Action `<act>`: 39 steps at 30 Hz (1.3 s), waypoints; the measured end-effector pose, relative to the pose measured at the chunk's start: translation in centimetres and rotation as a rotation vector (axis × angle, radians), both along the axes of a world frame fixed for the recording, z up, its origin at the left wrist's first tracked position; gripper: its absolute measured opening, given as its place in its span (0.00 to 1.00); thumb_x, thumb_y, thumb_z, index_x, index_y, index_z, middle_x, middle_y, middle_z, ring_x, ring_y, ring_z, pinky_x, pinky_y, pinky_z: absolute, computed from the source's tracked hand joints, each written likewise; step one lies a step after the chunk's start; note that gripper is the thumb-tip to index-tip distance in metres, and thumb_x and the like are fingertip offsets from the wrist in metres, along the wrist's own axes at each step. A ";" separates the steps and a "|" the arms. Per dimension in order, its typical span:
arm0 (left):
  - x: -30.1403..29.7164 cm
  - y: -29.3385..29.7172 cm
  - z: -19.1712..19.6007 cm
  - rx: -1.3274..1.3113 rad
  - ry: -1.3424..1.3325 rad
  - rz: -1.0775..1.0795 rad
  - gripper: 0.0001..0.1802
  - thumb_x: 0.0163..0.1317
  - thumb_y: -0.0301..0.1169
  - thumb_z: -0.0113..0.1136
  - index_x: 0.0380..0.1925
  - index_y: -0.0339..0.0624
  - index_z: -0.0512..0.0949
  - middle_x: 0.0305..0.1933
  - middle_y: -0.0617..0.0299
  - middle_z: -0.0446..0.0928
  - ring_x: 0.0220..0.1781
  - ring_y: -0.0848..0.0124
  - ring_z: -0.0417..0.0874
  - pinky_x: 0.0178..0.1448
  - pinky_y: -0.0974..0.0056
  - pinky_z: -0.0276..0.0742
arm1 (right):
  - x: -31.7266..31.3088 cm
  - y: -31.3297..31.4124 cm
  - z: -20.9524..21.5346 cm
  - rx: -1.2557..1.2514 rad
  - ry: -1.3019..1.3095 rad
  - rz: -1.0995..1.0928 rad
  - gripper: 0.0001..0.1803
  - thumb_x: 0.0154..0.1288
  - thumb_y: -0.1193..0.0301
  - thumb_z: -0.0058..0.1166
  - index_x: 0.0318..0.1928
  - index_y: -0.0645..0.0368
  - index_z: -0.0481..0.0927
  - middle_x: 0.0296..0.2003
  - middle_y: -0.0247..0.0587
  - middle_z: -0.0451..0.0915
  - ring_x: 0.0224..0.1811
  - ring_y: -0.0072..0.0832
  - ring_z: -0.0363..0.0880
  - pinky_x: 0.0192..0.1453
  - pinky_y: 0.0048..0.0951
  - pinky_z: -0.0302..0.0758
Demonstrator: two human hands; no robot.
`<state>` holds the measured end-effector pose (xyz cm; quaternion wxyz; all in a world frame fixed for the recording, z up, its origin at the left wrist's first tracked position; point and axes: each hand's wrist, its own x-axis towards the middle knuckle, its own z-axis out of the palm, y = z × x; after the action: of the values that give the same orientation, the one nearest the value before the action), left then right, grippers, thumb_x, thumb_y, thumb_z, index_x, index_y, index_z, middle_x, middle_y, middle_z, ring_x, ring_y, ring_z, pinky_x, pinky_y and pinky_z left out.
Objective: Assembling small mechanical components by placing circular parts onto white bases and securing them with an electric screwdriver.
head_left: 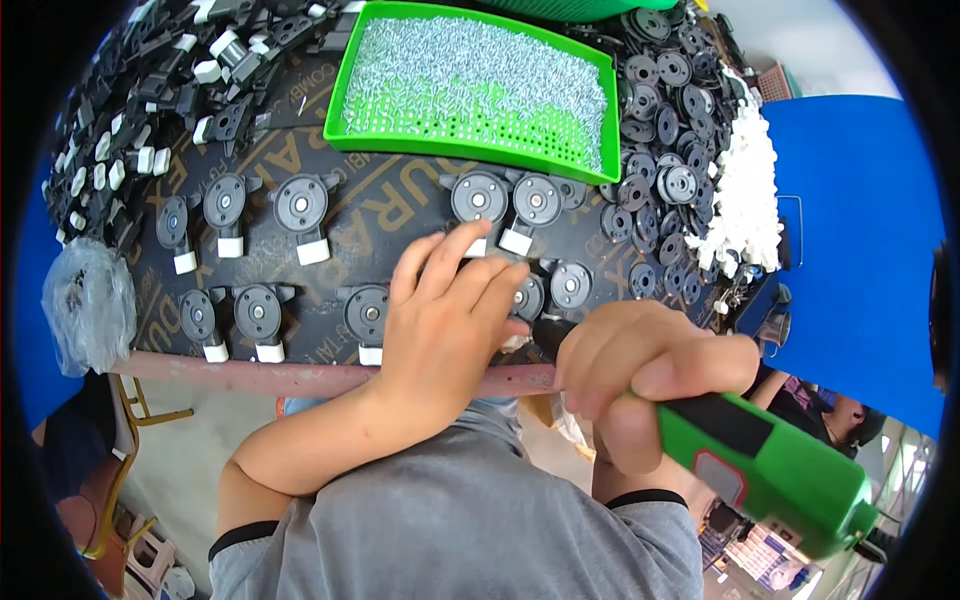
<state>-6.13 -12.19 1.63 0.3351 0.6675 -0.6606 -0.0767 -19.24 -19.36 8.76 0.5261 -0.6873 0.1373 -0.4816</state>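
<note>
My left hand (445,320) lies flat over a black round part near the table's front edge, fingers spread and pressing it down; the part under it is mostly hidden. My right hand (640,375) is closed around a green and black electric screwdriver (770,465), whose dark tip points in beside my left fingers. Black round assemblies with white clips (300,210) lie in two rows on the dark board (370,240). More of them, such as one black round assembly (538,202), sit just beyond my left hand.
A green perforated tray (478,85) full of small silver screws stands at the back. Piles of black parts (660,120) and white clips (745,200) lie to the right, more black and white parts (180,80) at the back left. A clear plastic bag (88,305) hangs at the left edge.
</note>
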 end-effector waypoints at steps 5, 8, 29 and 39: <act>0.1 0.2 0.8 0.075 0.027 -0.074 0.34 0.46 0.39 0.71 0.55 0.39 0.75 0.56 0.59 0.75 0.68 0.58 0.67 0.67 0.51 0.63 | -0.4 -4.1 2.6 -0.044 -0.197 0.248 0.10 0.72 0.69 0.50 0.46 0.56 0.65 0.19 0.36 0.72 0.16 0.25 0.69 0.18 0.26 0.69; 1.9 1.9 2.6 0.095 0.031 -0.059 0.36 0.50 0.41 0.70 0.59 0.38 0.73 0.63 0.55 0.71 0.66 0.55 0.68 0.65 0.49 0.65 | 1.0 -7.0 2.6 -0.021 -0.265 -0.123 0.09 0.72 0.70 0.47 0.49 0.55 0.65 0.19 0.35 0.68 0.16 0.24 0.67 0.22 0.29 0.70; 3.8 3.8 -0.1 0.080 0.242 -0.047 0.30 0.48 0.27 0.72 0.55 0.37 0.77 0.57 0.57 0.78 0.56 0.55 0.75 0.60 0.56 0.70 | 4.3 -11.8 -2.3 -0.103 -0.050 -0.305 0.09 0.69 0.76 0.47 0.46 0.59 0.63 0.16 0.37 0.67 0.14 0.25 0.65 0.21 0.31 0.69; 4.5 3.6 -0.7 0.062 0.460 -0.022 0.35 0.48 0.33 0.75 0.58 0.37 0.75 0.58 0.53 0.76 0.61 0.52 0.73 0.63 0.55 0.69 | 2.7 -9.3 0.8 -0.045 -0.304 -0.163 0.12 0.73 0.69 0.43 0.53 0.55 0.62 0.18 0.36 0.68 0.15 0.27 0.65 0.19 0.31 0.70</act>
<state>-1.67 -8.55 0.90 0.4553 0.6352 -0.5712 -0.2508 -16.52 -28.67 9.58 0.4844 -0.6048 0.1006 -0.6241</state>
